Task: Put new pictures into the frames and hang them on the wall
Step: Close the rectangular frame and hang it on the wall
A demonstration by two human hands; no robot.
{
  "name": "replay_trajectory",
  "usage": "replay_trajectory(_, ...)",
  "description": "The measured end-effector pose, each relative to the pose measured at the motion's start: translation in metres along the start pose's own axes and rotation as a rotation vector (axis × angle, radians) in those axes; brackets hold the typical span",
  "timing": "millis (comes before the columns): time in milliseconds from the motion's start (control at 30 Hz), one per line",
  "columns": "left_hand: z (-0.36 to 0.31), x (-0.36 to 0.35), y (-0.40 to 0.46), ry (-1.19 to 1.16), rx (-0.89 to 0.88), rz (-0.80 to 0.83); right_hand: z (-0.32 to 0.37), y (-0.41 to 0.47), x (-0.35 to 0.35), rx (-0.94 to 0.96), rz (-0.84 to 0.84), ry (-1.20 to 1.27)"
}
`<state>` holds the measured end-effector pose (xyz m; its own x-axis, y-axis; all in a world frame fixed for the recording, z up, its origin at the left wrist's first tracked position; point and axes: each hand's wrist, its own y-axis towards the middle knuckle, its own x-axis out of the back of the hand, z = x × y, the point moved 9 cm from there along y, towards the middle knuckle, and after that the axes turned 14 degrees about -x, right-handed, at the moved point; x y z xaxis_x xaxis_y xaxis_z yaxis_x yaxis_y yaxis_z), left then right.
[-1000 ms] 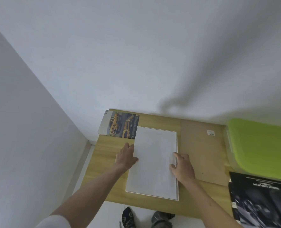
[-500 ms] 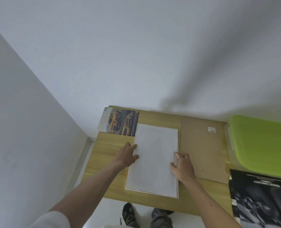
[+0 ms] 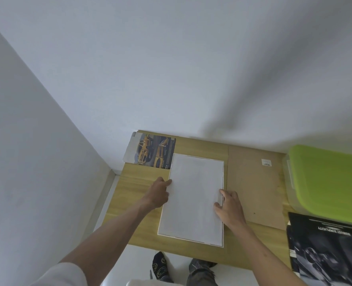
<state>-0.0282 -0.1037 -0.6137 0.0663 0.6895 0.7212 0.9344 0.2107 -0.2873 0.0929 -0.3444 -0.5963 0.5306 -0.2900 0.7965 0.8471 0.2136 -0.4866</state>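
Observation:
A white sheet lies face down inside a thin white picture frame on the wooden table. My left hand touches the frame's left edge with its fingers extended. My right hand rests at the frame's right edge, fingertips on the sheet. A brown backing board lies flat just right of the frame. A picture of yellow cars lies at the table's far left corner, partly under the frame.
A lime-green plastic lid on a clear box stands at the right. A dark black-and-white poster lies at the near right. White walls rise behind and to the left. My feet show below the table's near edge.
The view has tilted slightly. My left fingers have shifted a little along the frame's left edge; the right hand stays at the right edge. The frame has not moved.

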Motion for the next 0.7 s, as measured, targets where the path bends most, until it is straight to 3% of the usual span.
replay_trajectory(400, 0.0, -0.001, -0.005, 0.016, 0.019, 0.005, 0.0, -0.005, 0.002, -0.014, 0.01, 0.011)
replay_trajectory(600, -0.037, 0.022, -0.009, 0.157, -0.009, -0.258, -0.026, 0.005, 0.039, -0.083, -0.1, 0.095)
replay_trajectory(700, -0.084, 0.01, 0.006, 0.124, -0.08, -0.309, -0.058, 0.018, 0.068, -0.158, -0.161, 0.062)
